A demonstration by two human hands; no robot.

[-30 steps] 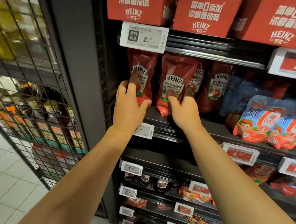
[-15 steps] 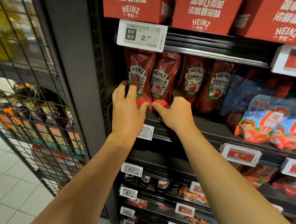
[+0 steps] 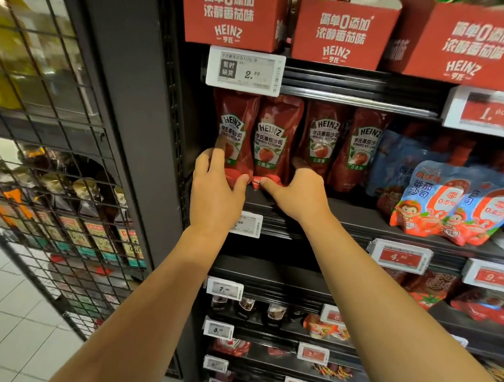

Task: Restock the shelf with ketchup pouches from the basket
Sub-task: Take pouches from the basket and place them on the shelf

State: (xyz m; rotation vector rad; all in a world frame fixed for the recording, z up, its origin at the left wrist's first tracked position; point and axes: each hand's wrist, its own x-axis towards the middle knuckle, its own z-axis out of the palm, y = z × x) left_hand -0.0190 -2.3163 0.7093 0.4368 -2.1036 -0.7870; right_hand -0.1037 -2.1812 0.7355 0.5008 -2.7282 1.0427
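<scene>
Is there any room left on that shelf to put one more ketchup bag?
Bare shelf shows in front of the two right ketchup pouches, between the right hand and the blue-and-red pouches. Left of that, it's crowded: both hands hold pouches packed against the black post.

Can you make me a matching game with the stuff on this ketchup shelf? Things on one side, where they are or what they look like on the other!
Things:
1. leftmost Heinz ketchup pouch
2. second Heinz ketchup pouch
3. blue and orange sauce pouches
4. red Heinz boxes

Matches:
A. on the shelf above the pouches
B. held at its bottom by the right hand
C. leaning at the right end of the shelf
D. held by the left hand, next to the black post

Pairs: 1-D, 2-B, 3-C, 4-A
</scene>
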